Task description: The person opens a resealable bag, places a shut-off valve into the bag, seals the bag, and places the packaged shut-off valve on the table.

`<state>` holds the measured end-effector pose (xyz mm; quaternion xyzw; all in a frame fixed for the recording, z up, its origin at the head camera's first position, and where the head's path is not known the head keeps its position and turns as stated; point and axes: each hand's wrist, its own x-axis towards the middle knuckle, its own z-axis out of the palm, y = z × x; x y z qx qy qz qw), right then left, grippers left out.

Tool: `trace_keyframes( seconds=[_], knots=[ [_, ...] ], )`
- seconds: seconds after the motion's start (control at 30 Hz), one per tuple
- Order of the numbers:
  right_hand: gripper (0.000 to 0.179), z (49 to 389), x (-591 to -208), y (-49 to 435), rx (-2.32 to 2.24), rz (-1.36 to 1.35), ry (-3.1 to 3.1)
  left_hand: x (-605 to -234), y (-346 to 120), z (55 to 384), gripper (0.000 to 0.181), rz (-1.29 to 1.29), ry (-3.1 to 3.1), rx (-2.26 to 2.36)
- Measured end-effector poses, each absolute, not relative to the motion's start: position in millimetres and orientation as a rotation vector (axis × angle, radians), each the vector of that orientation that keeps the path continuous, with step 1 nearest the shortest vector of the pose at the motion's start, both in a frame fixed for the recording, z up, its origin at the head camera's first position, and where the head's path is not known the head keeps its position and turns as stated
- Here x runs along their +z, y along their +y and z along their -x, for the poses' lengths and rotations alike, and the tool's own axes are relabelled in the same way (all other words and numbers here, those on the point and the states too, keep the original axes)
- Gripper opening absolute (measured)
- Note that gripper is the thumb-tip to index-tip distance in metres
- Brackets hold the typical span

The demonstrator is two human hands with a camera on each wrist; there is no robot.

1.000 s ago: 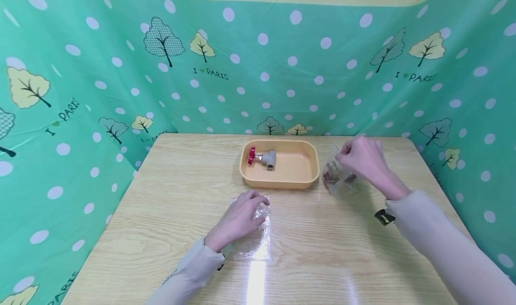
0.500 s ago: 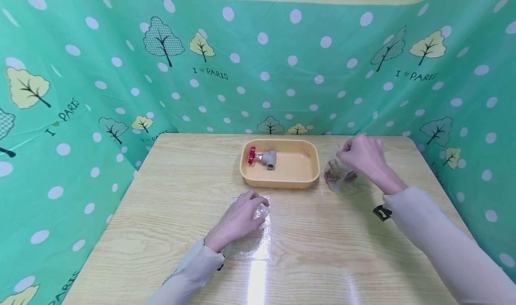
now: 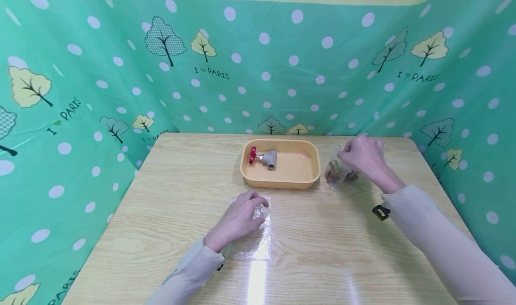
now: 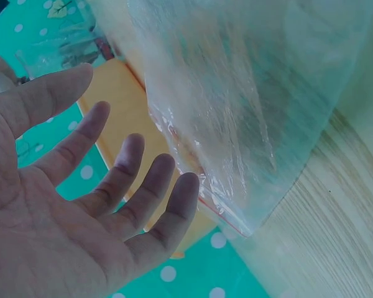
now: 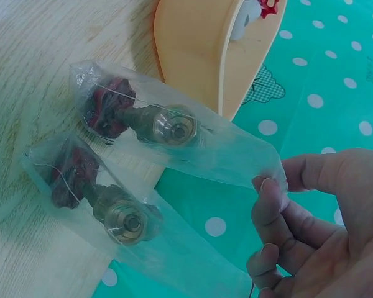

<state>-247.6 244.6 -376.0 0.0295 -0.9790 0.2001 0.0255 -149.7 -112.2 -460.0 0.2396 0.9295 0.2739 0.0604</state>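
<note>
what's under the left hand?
A clear plastic bag on the wood-grain tabletop. The left hand hides part of it in the head view, so what lies right beneath the palm can't be seen.

Head view bright — white glare streak on tabletop (wrist views dimmer, hazy).

Red handwheels, white-dotted green cloth

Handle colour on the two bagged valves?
Dark red; the handles show best in the right wrist view.
</note>
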Motion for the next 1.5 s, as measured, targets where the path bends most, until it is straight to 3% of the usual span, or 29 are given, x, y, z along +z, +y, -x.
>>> trace_keyframes(
  seconds=[0.53, 0.87, 1.1, 1.5],
  knots=[
    [0.037, 246, -370, 247, 0.633, -0.086, -3.090, -457, -114, 150, 0.034, -0.707, 2.819, 0.832],
    [0.026, 241, -364, 252, 0.664, -0.150, -3.131, -457, -117, 152, 0.036, -0.693, 2.844, 0.809],
    [0.034, 236, -363, 254, 0.675, -0.161, -3.118, -458, -117, 152, 0.036, -0.686, 2.846, 0.803],
    [0.024, 230, -360, 257, 0.823, -0.119, -3.067, -457, -119, 152, 0.037, -0.662, 2.848, 0.786]
  ],
)
